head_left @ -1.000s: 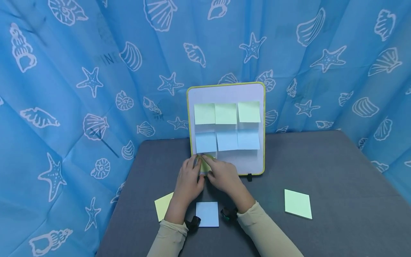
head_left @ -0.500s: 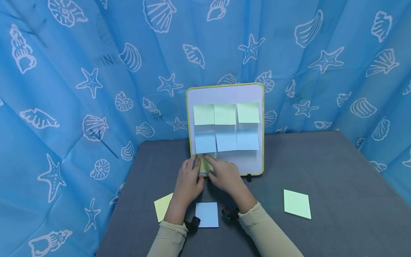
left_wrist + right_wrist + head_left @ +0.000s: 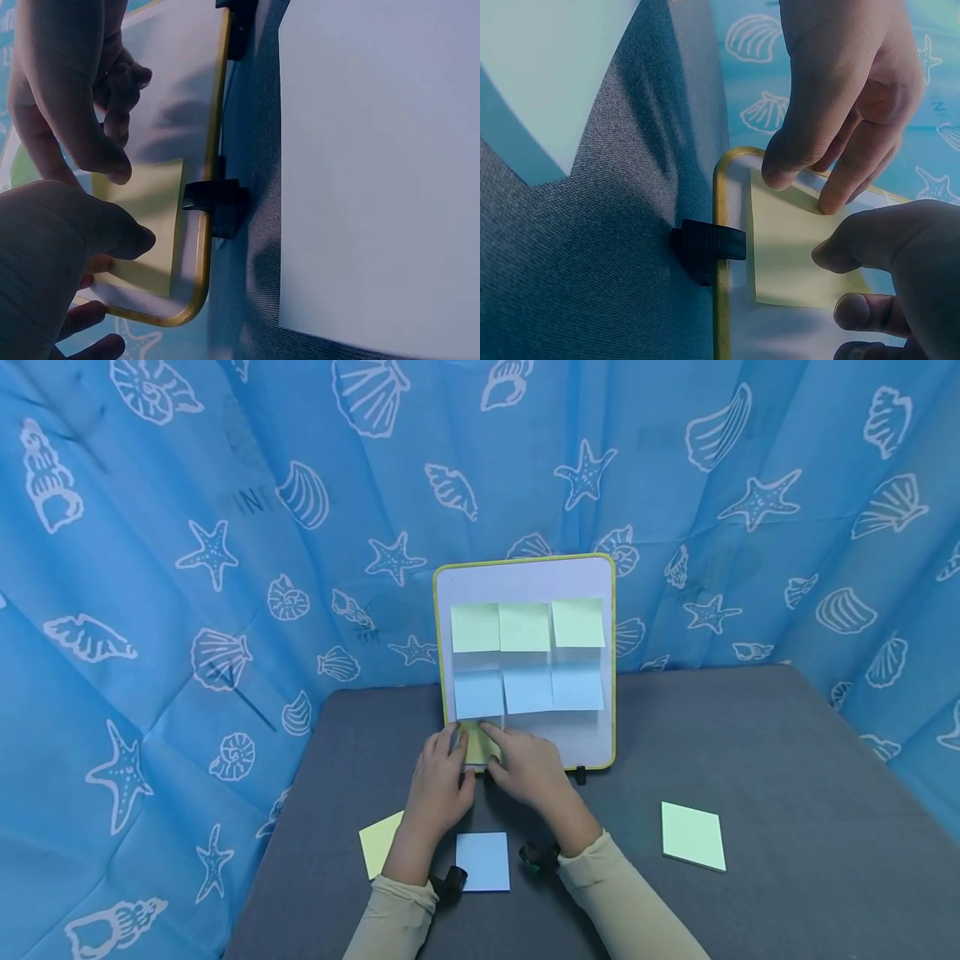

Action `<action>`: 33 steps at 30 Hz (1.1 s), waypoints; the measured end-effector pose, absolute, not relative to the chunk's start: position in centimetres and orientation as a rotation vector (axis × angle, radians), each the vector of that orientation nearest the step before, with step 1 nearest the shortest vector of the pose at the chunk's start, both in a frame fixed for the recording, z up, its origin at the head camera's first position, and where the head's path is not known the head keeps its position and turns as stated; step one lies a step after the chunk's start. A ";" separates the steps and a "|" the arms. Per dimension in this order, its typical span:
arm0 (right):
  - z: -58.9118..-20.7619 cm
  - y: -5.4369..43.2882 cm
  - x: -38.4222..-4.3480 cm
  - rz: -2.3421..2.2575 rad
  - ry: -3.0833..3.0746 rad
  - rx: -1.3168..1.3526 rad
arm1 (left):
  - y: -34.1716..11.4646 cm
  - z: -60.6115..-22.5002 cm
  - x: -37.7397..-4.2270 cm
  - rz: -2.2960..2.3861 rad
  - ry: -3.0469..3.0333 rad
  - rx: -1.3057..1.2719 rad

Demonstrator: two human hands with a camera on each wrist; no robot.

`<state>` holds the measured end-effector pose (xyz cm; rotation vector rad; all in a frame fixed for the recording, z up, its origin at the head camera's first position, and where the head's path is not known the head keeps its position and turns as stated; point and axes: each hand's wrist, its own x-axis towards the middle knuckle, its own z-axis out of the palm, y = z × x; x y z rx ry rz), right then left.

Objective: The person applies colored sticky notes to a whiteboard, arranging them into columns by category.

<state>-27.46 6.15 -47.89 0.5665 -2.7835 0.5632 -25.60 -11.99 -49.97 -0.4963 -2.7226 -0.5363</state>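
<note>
A yellow sticky note lies on the lower left of a yellow-rimmed whiteboard, below a row of blue notes. My left hand touches its left side, the fingers reaching up along that edge and the thumb low. From the right, my right hand presses the upper part of the note with an outstretched index finger. In the left wrist view the note looks nearly flat, thumb tip over it. The right wrist view shows the note beside a black clip foot, with fingertips of both hands on it.
Three green notes and three blue notes hang in rows above. On the grey table lie a yellow pad beside my left forearm, a blue pad between the wrists, and a green pad at right.
My right index fingertip has slid slightly rightwards along the top of the yellow note, leaving more of it showing. My left hand keeps its place; the view has shifted a little.
</note>
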 end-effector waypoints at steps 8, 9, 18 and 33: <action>-47.6 6.2 -27.4 0.566 -2.798 0.563 | -12.0 -49.9 -25.6 -0.544 -2.720 -0.494; -47.6 6.2 -27.4 0.564 -2.802 0.561 | -12.0 -49.9 -25.6 -0.542 -2.721 -0.494; -47.7 6.3 -27.4 0.568 -2.804 0.560 | -11.9 -49.8 -25.5 -0.539 -2.721 -0.495; -47.3 6.8 -27.3 0.587 -2.792 0.549 | -12.0 -50.0 -25.5 -0.546 -2.694 -0.510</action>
